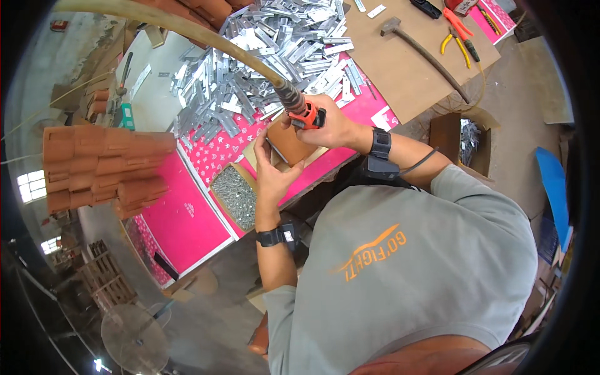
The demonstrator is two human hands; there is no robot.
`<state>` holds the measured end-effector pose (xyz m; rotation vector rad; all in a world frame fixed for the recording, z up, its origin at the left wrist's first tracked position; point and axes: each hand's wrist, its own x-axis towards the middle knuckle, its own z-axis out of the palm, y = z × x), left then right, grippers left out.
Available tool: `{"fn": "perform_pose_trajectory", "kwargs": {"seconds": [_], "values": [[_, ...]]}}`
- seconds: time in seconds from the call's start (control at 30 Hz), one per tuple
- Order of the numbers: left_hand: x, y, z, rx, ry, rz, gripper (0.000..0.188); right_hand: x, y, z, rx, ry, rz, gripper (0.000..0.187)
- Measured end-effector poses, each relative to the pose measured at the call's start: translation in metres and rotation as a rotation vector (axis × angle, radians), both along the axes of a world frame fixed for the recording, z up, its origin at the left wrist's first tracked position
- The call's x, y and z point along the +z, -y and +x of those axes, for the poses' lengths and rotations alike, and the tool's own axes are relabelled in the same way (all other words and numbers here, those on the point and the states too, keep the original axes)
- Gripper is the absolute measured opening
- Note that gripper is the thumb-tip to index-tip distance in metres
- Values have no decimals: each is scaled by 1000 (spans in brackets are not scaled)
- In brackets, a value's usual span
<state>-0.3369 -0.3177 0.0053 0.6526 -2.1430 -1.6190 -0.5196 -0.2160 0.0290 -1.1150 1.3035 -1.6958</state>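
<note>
My left hand (274, 170) is open, fingers spread, its fingertips touching the near edge of a small brown block (289, 145) that rests on the pink surface (187, 219). Just beside that hand, toward me, sits a cardboard box of small grey screws (235, 194). My right hand (330, 124) is clenched around an orange tool (306, 115) pressed at the block's far top corner, its tan hose (187, 28) arcing away to my left. Beyond lies a heap of flat metal brackets (275, 56); farther off, a hammer (425, 56) and orange pliers (461, 34) on brown board.
</note>
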Motion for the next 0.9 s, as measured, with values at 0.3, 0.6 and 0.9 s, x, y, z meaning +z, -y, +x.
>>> {"fn": "perform_pose_trajectory", "kwargs": {"seconds": [0.3, 0.6, 0.9], "values": [[-12, 9, 16, -46, 105, -31, 106, -14, 0, 2, -7, 22, -73, 29], [-8, 26, 21, -90, 324, -455, 106, -14, 0, 1, 20, -60, -63, 27], [-18, 141, -18, 469, 593, -645, 50, -19, 2, -1, -17, 16, -61, 28]]}}
